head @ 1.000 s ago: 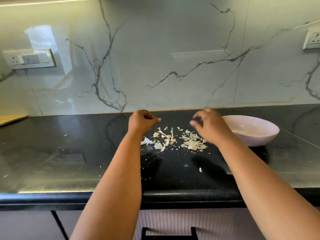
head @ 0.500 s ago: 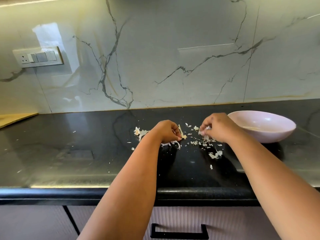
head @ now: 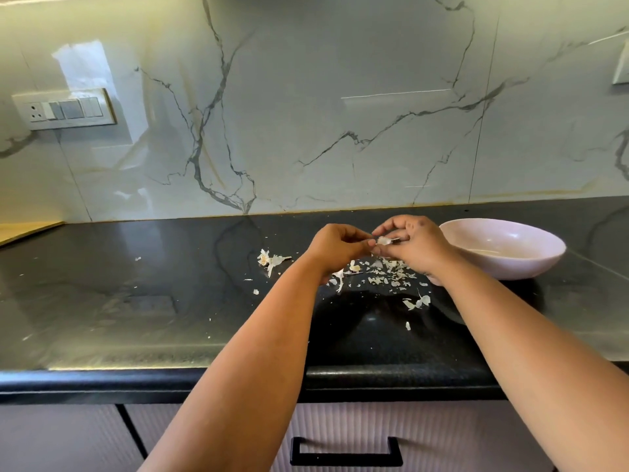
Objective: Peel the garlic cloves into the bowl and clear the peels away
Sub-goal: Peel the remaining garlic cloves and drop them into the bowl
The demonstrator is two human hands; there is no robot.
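- While both hands meet above the black table (head: 136, 301), a pale garlic clove (head: 384, 240) is held between them, just left of the pink bowl (head: 503, 248).
- Right hand (head: 413, 245): its fingers (head: 384, 228) curl over the clove from above and pinch it; the clove sits at their tips, toward the left hand.
- Left hand (head: 335, 248): its fingertips are drawn together and touch the clove's left end, apparently pinching skin there; what they hold is too small to tell for sure.
- Clove's long axis looks roughly left to right, running from one hand to the other.
- Right hand is the nearer one to the bowl, so a drop into it would likely fall to that hand.
- Loose peels (head: 388, 277) lie scattered on the table under and in front of the hands, with a separate clump (head: 270, 260) well to the left.
- Compared with half a second earlier, the hands were apart and low over the peels, each closed on its own; now they are raised and joined on the clove.
- Peel scatter and bowl look unchanged in place.
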